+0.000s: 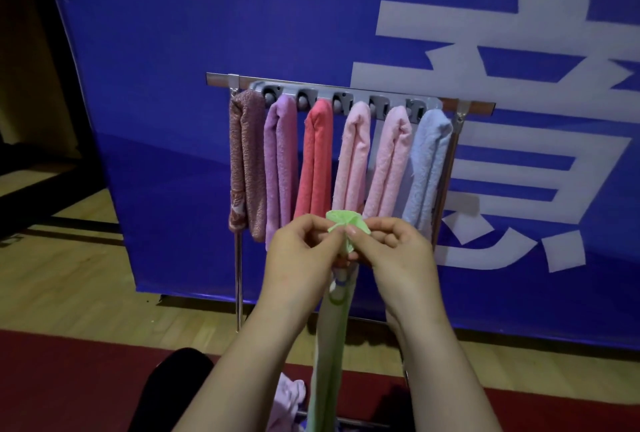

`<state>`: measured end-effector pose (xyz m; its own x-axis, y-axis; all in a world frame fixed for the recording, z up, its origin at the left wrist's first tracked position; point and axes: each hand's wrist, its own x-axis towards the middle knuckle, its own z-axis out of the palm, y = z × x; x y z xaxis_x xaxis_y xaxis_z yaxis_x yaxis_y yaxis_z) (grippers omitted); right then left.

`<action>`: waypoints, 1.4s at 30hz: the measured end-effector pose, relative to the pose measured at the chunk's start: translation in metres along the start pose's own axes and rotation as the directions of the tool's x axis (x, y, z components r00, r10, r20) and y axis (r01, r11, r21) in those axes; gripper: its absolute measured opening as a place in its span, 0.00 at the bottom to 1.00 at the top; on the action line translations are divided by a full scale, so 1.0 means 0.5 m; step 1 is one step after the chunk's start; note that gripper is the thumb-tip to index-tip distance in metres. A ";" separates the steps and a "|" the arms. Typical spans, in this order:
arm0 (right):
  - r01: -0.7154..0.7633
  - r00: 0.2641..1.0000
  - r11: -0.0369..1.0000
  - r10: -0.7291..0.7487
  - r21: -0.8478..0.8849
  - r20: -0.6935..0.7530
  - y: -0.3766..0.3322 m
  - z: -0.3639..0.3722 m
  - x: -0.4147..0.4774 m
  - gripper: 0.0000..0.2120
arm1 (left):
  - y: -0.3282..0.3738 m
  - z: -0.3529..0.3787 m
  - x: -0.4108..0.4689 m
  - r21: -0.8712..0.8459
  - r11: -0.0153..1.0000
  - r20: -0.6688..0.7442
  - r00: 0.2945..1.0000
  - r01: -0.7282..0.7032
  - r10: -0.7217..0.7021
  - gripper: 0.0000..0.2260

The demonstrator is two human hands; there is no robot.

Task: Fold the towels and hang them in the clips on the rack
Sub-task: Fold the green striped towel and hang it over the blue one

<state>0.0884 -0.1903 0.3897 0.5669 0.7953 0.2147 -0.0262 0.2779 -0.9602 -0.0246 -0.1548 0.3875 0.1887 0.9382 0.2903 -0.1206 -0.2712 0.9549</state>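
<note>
Both hands raised before rack (346, 83): left hand (301, 251), right hand (398, 251) pinching green towel (343, 227) top, fingers curled.

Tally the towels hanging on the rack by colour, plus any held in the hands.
Brown patterned: 1
Purple: 1
Red: 1
Pink: 2
Light blue: 1
Green, held in both hands: 1
Total: 7

A large blue banner (173, 51) with big white characters (502, 120) is filling most of the background. Below it, a light wooden floor (69, 276) is showing, with a dark red mat (69, 379) lying along the near edge. At far left, a dim brownish wall (31, 85) is receding into shadow.
</note>
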 end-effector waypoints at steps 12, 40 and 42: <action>0.017 0.975 1.000 -0.021 -0.019 -0.220 -0.015 -0.059 0.031 0.05 | 0.002 -0.065 0.040 0.302 0.933 -0.099 0.968 -0.194 0.233 0.08; 0.044 0.993 0.984 -0.024 -0.173 0.113 0.000 0.000 -0.007 0.05 | 0.008 0.001 0.004 0.033 0.993 0.153 0.981 0.114 -0.118 0.15; 0.073 0.992 0.978 -0.050 -0.198 0.117 -0.002 -0.002 -0.009 0.07 | 0.007 0.000 0.003 -0.016 0.991 0.124 0.984 0.134 -0.131 0.13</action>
<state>0.0866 -0.1945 0.3895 0.4670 0.8380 0.2823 0.1787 0.2233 -0.9582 -0.0250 -0.1544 0.3911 0.3224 0.9315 0.1682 -0.1096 -0.1398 0.9841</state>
